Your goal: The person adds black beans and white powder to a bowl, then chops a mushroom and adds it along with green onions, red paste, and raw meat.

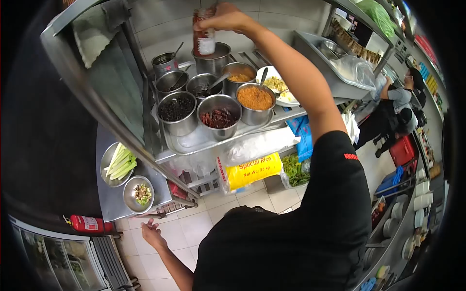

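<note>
My right hand [227,18] is raised over the back of the steel shelf, its fingers wrapped round a glass jar [204,36] with reddish contents and a white label. Just under the jar is a tall steel pot [213,63]. Steel bowls nearby hold dried red chillies [218,118], black beans or similar dark bits [176,108] and an orange crumbly ingredient [256,98]. My left hand [153,234] hangs low with its fingers apart and nothing in it. Close to it, a bowl of chopped ingredients [142,194] stands on the side table's corner.
A bowl of cut green stalks [120,164] shares the side table [108,202]. A yellow rice bag [254,170] and leafy greens [295,170] sit below the shelf. A metal post [97,102] rises at left. Co-workers [400,102] stand at far right.
</note>
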Available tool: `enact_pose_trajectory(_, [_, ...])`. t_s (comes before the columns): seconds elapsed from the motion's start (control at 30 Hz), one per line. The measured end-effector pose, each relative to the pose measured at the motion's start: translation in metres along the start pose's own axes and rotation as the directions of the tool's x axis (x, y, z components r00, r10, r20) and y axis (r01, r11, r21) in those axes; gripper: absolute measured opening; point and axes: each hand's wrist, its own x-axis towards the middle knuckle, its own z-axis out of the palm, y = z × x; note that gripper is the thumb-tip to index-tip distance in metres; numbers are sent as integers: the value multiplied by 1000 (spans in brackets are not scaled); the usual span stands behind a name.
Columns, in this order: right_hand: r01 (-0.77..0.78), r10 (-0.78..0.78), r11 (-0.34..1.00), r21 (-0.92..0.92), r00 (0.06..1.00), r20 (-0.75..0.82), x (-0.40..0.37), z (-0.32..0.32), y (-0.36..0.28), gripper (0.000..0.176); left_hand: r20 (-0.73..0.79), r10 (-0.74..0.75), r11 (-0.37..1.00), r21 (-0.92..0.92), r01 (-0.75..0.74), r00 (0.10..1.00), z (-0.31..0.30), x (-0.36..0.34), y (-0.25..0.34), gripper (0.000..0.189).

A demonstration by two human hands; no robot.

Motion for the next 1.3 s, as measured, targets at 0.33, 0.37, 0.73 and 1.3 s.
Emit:
enact_pose_trajectory(0.33, [-4,-61,985,172,926,374,-194,49,-130,47,864,275,809,29,-587,422,23,-108,62,55])
enact_pose_trajectory(0.37, [-48,-44,979,198,898,438,-213,71,-148,48,888,299,769,-9,-639,348,28,-119,75,68])
enact_pose_trajectory(0.73, [-97,-265,911,400,605,751,-318,296,-197,68,722,330,889,-21,-457,608,-43,-99,53,62])
enact_pose_trajectory(1.3, [376,-674,708,598,611,415,-307,332,-214,11,341,567,628,409,-662,750,-100,-66,35,56])
